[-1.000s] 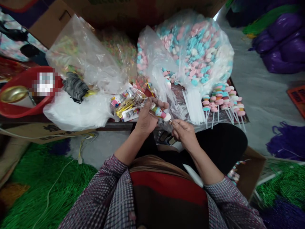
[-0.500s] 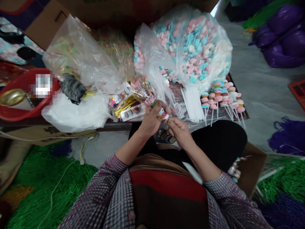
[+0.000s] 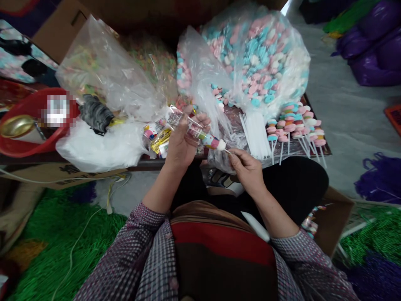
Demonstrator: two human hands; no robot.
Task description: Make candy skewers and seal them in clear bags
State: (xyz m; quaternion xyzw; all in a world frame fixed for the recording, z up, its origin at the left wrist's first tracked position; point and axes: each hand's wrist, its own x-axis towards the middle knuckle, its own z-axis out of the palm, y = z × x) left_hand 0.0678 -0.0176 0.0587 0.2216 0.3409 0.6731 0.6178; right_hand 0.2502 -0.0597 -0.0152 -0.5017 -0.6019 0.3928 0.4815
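Observation:
A printed clear plastic wrapper (image 3: 175, 119) runs through my left hand (image 3: 181, 144), whose fingers curl round it from the left. Inside its lower end shows a marshmallow candy skewer (image 3: 213, 141) with pink, yellow and white parts. The white stick of this skewer points down to the right, and my right hand (image 3: 249, 169) pinches it between thumb and fingertips. Just beyond my left hand lie more printed wrappers (image 3: 152, 130) and gold twist ties (image 3: 162, 140). White sticks (image 3: 255, 136) lie fanned out beyond my right hand, beside several finished-looking marshmallow skewers (image 3: 290, 123).
A large clear bag of pink, blue and white marshmallows (image 3: 260, 62) stands at the back, beside a bag of multicoloured candies (image 3: 153, 58). At left are a red basin (image 3: 64, 136) and a white plastic bag (image 3: 100, 146). An open cardboard box (image 3: 336, 221) sits low at right.
My left hand has shifted left along the wrapper and its fingers have loosened, so more of the wrapped skewer shows. My right hand has moved slightly right, still pinching the stick.

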